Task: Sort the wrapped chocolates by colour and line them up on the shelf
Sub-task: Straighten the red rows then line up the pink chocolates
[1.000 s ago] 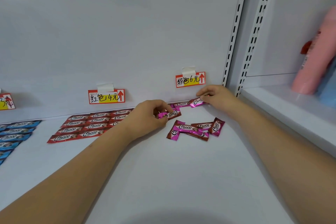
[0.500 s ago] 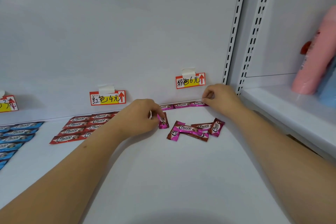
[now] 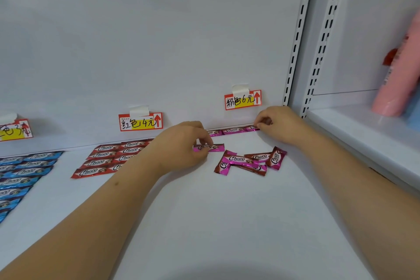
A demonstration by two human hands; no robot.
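A pink chocolate [image 3: 210, 148] is pinched by its left end between the curled thumb and fingers of the left hand [image 3: 181, 145], and is held lying flat and level just above or on the shelf [image 3: 227, 223]; contact with the surface cannot be told. Half a second earlier the same piece was held end-up in that hand, so it has been turned flat. Beyond the grip, along the back wall, a pink row [image 3: 233, 130] of chocolates is laid end to end. The right end of that row is met by the curled fingertips of the right hand [image 3: 276, 124], but whether a wrapper is pinched there or only touched cannot be told. A second earlier a pink piece was being carried by this hand; it is now seen in the row. Just to the right of the grip, and nearer the person, a loose pink pile [image 3: 248, 161] of overlapping chocolates is left unsorted, unchanged from before. To the left of the grip, partly hidden by the left wrist, red chocolates [image 3: 106, 159] are set in rows, and further left blue chocolates [image 3: 22, 173] are ranged. Above the pink row a pink price label [image 3: 242, 100] is taped to the wall; a red price label [image 3: 140, 121] is fixed above the red group.
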